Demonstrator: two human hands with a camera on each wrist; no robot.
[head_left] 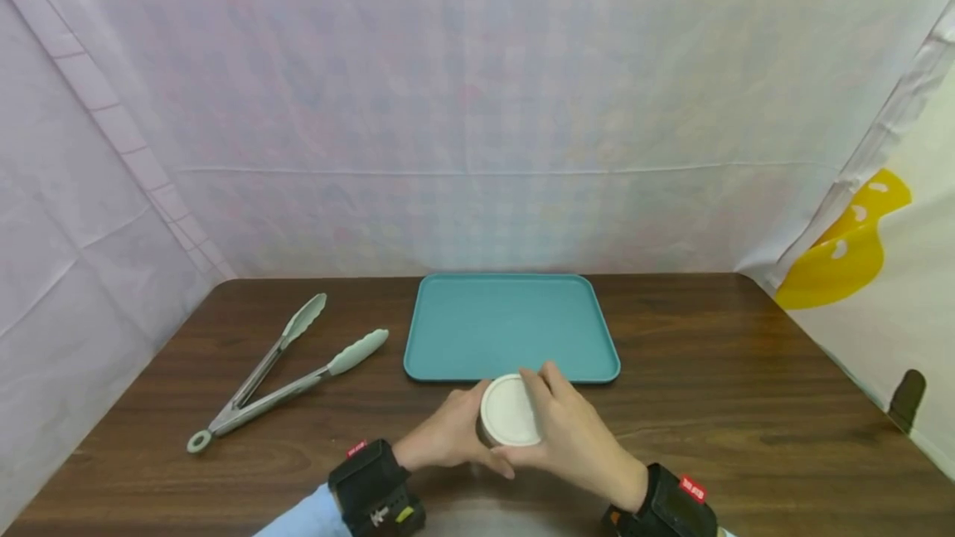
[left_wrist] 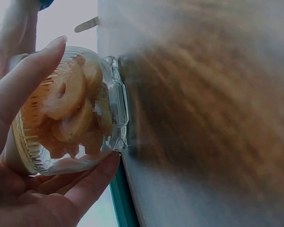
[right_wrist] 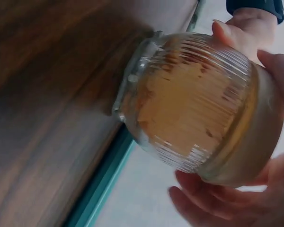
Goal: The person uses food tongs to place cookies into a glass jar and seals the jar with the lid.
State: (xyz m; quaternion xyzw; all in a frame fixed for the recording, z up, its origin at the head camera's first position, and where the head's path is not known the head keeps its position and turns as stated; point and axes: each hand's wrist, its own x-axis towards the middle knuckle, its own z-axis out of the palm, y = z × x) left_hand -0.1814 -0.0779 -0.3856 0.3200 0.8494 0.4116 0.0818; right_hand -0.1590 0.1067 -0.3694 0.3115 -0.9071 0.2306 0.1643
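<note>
A clear ribbed glass jar [left_wrist: 75,104] with a white lid [head_left: 510,410] is held between both hands at the front of the table. Through the glass, pale orange, ring-like pieces show; their exact kind is unclear. My left hand [head_left: 448,433] grips the jar's side, thumb on one face and fingers on the other, as seen in the left wrist view. Around the lid [right_wrist: 258,137] curl the thumb and fingers of my right hand [head_left: 574,437]. The jar is upright, its base at the tabletop; whether it touches is hard to tell.
Behind the jar lies a teal tray [head_left: 507,321] with a raised rim. Spread tongs [head_left: 287,394] with pale green tips rest on the left of the dark wooden table [head_left: 746,388]. White cloth [head_left: 462,106] hangs along the back and sides.
</note>
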